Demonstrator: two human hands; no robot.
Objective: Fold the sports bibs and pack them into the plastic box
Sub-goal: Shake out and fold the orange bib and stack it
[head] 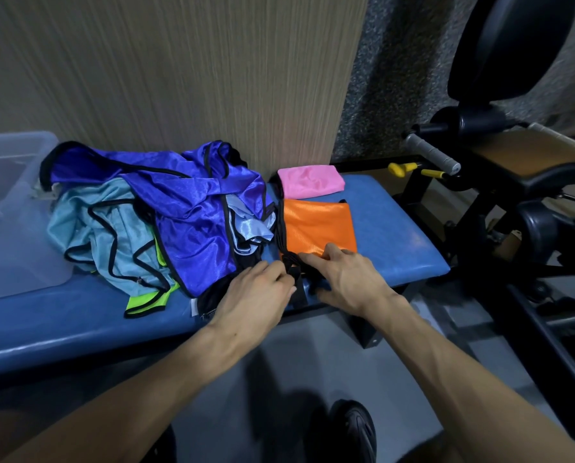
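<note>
1. head view, starting at the far left: the plastic box [8,182] sits on the left end of the blue bench [396,235], against the wall. what i can see of its inside looks bare, though the near part is blurred, so i judge that nothing is packed yet.

2. just right of the box lies the unfolded heap: a light blue bib [108,235] low on the left, a neon green bib [149,300] poking out beneath it at the bench's front edge, and a shiny purple bib [192,208] draped over the top. all of these are left to fold.

3. my left hand [256,292] lies at the heap's right foot, palm down, its fingertips curled onto the black trim [292,265] bunched at the orange bib's near left corner; it looks like a pinch, though the grip itself is partly hidden.

4. the orange bib [319,225] lies flat as a neat rectangle just beyond both hands, touching them at its near edge. i'd say its fold is nearly finished, with only the straps left to tuck.

5. my right hand [346,279] rests palm down with fingers spread, fingertips pressing the bib's near edge, thumb down by the bench's front.

6. behind the orange one, against the wall, a pink bib [309,180] lies already folded. so: one folded, one almost, a heap to go, and all the packing ahead.
</note>
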